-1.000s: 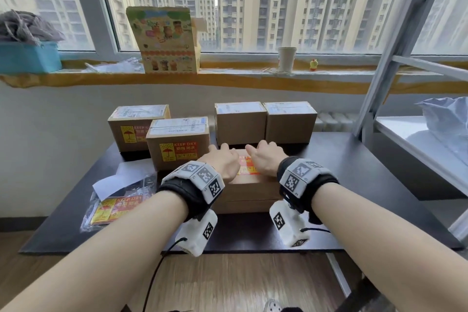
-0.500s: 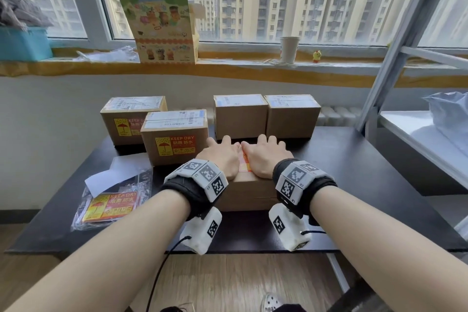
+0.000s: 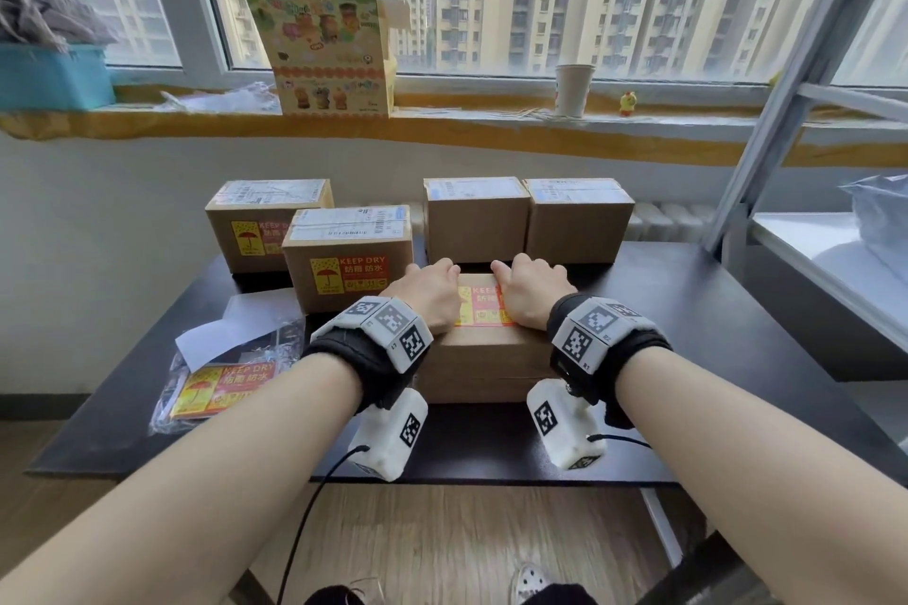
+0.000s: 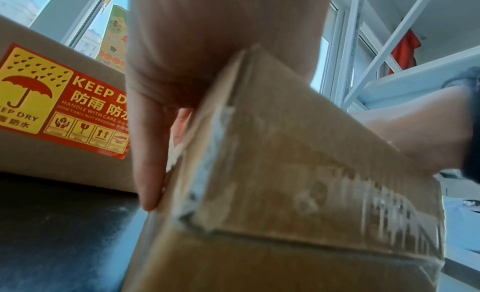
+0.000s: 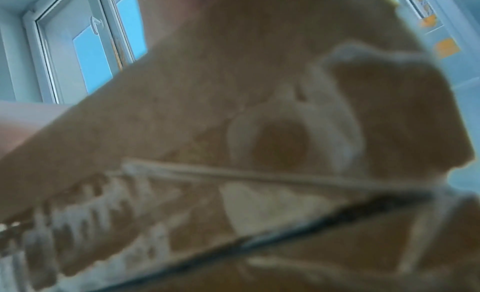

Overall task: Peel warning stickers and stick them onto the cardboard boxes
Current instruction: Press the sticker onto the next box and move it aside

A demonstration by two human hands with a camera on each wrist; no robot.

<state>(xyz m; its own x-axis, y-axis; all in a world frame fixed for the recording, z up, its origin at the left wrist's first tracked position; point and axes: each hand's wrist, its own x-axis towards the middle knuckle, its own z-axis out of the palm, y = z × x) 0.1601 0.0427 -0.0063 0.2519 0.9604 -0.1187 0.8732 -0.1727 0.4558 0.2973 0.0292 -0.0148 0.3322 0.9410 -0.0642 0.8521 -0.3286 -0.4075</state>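
A cardboard box lies in the middle of the black table, with a red and yellow KEEP DRY sticker on its top. My left hand covers the sticker's left end and my right hand its right end. Both grip the box, fingers curled over its far edge. In the left wrist view my thumb runs down the left side of the box. The right wrist view shows only the blurred box.
Two boxes bearing stickers stand at the left, two plain ones behind the hands. A bag of stickers and white backing paper lie front left. A metal shelf stands at the right.
My hands have slid apart on the box top, uncovering the middle of the sticker. The fingers, spread flat half a second ago, now curl over the far edge.
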